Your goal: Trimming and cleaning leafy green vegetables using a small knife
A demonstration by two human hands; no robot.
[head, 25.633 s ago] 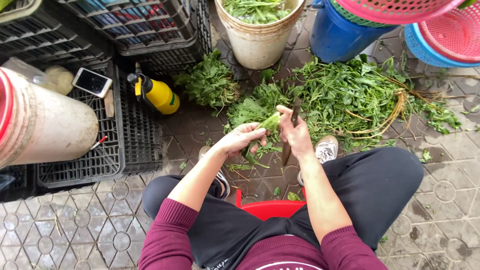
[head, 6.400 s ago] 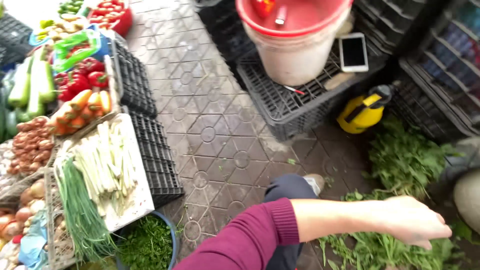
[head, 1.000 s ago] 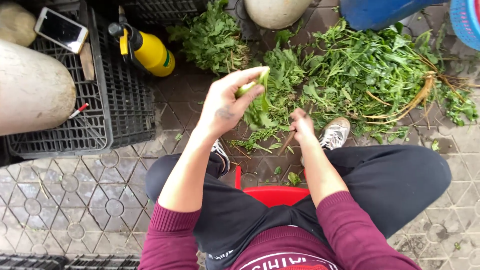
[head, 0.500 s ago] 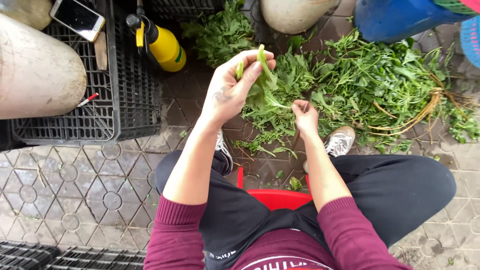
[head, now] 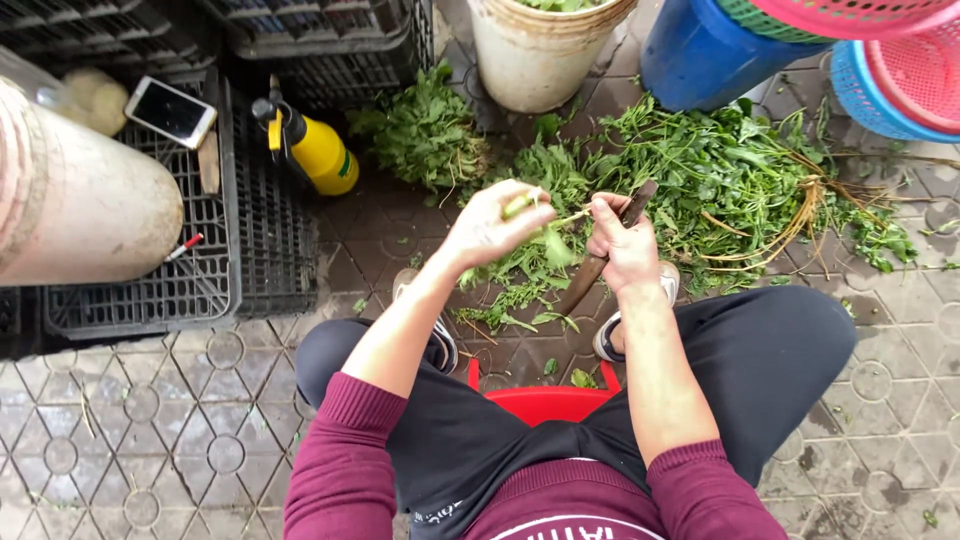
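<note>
**Trimming a leafy stem over the pile of greens**

From my feed, a good deal is cut off. The cream bucket (head: 540,50) at the top centre shows only its lower body and a sliver of greens inside. The blue barrel (head: 700,55) beside it loses its top to the frame edge, and the pink basket (head: 915,70) and blue basket (head: 860,95) in the upper right corner are only partly in view, contents unseen. At the left edge a large pale drum (head: 80,210) lies across a black crate (head: 200,270), its ends out of frame. A phone (head: 170,112) rests on that crate in the upper left, and a yellow spray bottle (head: 315,150) lies just right of it. What sits in the darker crates along the top I cannot make out.

In the middle of the frame, my left hand (head: 490,225) is closed around a green stem (head: 545,235), pinching its pale cut end between thumb and fingers; leaves droop below the hand. My right hand (head: 625,245) is wrapped around a dark knife (head: 605,255), its handle poking up past the knuckles and the blade angling down to the lower left, partly hidden behind the stem's leaves. Both hands nearly meet above the heap of greens (head: 720,190) spread over the paved floor (head: 150,440). A red stool (head: 545,400) shows between my knees.
</note>
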